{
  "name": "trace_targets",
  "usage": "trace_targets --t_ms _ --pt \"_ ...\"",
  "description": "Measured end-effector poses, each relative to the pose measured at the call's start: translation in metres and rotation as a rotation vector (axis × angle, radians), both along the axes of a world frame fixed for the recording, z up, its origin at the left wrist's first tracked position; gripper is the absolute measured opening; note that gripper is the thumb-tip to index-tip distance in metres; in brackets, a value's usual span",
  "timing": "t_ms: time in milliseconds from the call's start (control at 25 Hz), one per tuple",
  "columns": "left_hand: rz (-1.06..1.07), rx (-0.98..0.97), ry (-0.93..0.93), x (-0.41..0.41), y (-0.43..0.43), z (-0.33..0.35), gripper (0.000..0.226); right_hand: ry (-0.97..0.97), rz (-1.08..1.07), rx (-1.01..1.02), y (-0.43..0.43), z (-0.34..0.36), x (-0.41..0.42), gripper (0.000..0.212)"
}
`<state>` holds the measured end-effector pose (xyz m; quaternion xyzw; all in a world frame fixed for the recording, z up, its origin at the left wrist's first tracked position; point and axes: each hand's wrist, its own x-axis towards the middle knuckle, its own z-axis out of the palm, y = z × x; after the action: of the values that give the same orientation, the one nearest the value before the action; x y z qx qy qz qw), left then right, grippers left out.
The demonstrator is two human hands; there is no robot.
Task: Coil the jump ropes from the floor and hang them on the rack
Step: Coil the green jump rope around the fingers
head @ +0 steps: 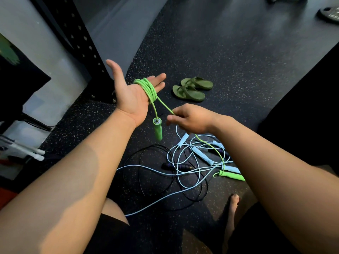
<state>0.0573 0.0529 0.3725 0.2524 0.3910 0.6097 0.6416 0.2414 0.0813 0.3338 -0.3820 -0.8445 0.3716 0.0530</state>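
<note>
A green jump rope [147, 89] is wound in several turns around the fingers of my left hand [131, 92], which is held palm up with thumb and fingers spread. One green handle [157, 129] dangles below that palm. My right hand [190, 118] pinches the free green strand, which runs down to the second green handle [232, 175] on the floor. Light blue ropes [185, 158] and black ropes [146, 173] lie tangled on the floor beneath my hands.
A black perforated rack upright [78, 43] stands at the left on the speckled rubber floor [229, 57]. A pair of green sandals [191, 88] lies beyond my hands. My bare foot [232, 213] and knee are at the bottom. A weight plate [329, 13] sits far right.
</note>
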Motion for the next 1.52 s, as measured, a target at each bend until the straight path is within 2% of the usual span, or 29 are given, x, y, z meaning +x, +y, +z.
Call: trace_targets --t_ms 120,280,520,760,920,1120,1200,1360,1440,1520 --pt "-0.034 -0.139 0.191 0.0 0.007 -0.011 0.128 0.119 0.008 0.107 -0.006 0.009 -0.004 0.031" --pt "-0.1 -0.201 0.212 -0.002 0.012 -0.02 0.132 0.144 0.036 0.195 -0.009 0.013 -0.007 0.037" --pt "0.054 -0.128 -0.02 -0.008 0.011 -0.014 0.121 -0.015 0.125 0.22 -0.009 0.006 -0.002 0.044" --pt "0.068 -0.082 -0.015 -0.002 0.001 -0.004 0.118 -0.251 0.072 0.033 -0.001 -0.005 0.003 0.033" --pt "0.079 -0.021 -0.122 -0.001 -0.002 0.004 0.107 -0.295 0.017 0.031 0.004 -0.014 0.004 0.036" --pt "0.011 0.049 -0.23 -0.002 -0.007 0.011 0.115 -0.3 0.012 0.032 0.004 -0.014 0.004 0.036" --pt "0.026 0.05 -0.156 -0.002 -0.006 0.01 0.119 -0.256 0.056 0.051 0.0 -0.01 0.001 0.035" --pt "0.02 -0.047 0.2 -0.005 0.006 -0.007 0.124 -0.104 0.139 0.228 -0.005 0.0 -0.004 0.041" --pt "-0.037 -0.097 0.412 -0.003 0.01 -0.016 0.121 0.011 0.127 0.359 -0.005 0.004 -0.003 0.042" --pt "-0.164 -0.137 0.568 0.002 0.008 -0.022 0.12 0.12 0.08 0.504 -0.005 0.007 -0.002 0.033"
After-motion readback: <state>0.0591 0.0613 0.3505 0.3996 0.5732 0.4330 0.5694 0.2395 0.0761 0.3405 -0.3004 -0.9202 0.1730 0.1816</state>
